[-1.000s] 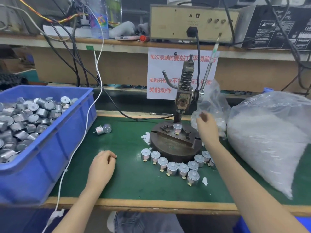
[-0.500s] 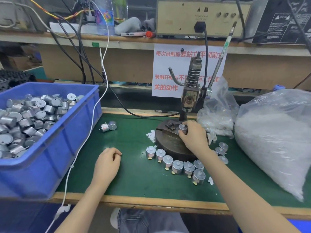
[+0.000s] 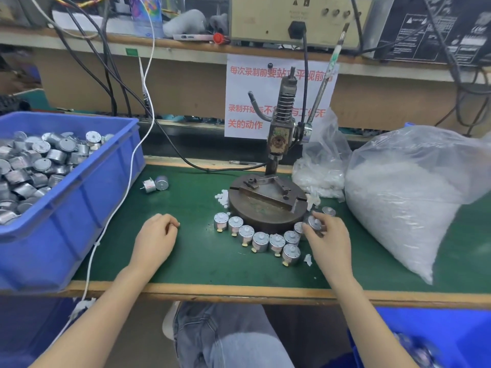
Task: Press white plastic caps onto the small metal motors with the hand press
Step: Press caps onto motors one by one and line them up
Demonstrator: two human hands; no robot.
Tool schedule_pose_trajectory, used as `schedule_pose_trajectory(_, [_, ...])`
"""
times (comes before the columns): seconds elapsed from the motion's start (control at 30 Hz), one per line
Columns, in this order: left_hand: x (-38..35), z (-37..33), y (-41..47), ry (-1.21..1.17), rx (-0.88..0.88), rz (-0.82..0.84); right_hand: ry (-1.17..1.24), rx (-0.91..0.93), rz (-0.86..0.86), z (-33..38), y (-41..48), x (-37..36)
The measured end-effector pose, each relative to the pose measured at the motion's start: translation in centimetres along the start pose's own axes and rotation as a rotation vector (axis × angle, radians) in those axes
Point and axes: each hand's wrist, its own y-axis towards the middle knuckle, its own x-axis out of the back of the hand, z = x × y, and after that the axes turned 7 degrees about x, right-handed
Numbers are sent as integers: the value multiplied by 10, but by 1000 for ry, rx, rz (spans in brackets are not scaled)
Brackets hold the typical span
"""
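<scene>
The hand press (image 3: pixel 279 134) stands on a round metal base (image 3: pixel 265 205) with nothing in its fixture. My right hand (image 3: pixel 325 240) pinches a capped motor (image 3: pixel 313 222) at the base's right front, just above the mat. A curved row of capped motors (image 3: pixel 261 240) lies along the base's front. Loose white caps (image 3: pixel 222 197) sit at the base's left. My left hand (image 3: pixel 156 237) rests on the green mat (image 3: pixel 199 256), fingers loosely curled and holding nothing.
A blue bin (image 3: pixel 87 197) full of bare motors stands at the left. Two loose motors (image 3: pixel 155 184) lie beside it. A large clear bag of white caps (image 3: pixel 403 197) fills the right, a smaller bag (image 3: pixel 318 171) behind the press. A white cable (image 3: pixel 125 192) crosses the mat.
My right hand took the motor off the press fixture and carried it down to the right end of the row. The left hand stayed put.
</scene>
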Motion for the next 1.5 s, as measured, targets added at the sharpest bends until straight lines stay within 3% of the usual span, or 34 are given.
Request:
schedule_pose_trajectory(0.53, [-1, -1, 2, 63, -11, 33, -319, -15, 234, -10, -13, 6])
schedule_pose_trajectory(0.63, [-1, -5, 9, 62, -85, 98, -317, -31, 171, 4, -13, 9])
schedule_pose_trajectory(0.77, [-10, -28, 30, 10, -132, 193, -206, 132, 26, 42, 5, 2])
schedule_pose_trajectory(1.0, [-45, -66, 59, -47, -87, 286, -114, 306, 347, 89, 37, -83])
schedule_pose_trajectory(1.2, [-56, -67, 67, 32, -98, 338, -221, 401, 294, 79, 24, -113])
schedule_pose_trajectory(1.5, [-60, -70, 70, 176, -157, 286, -285, 445, 328, 75, 24, -115])
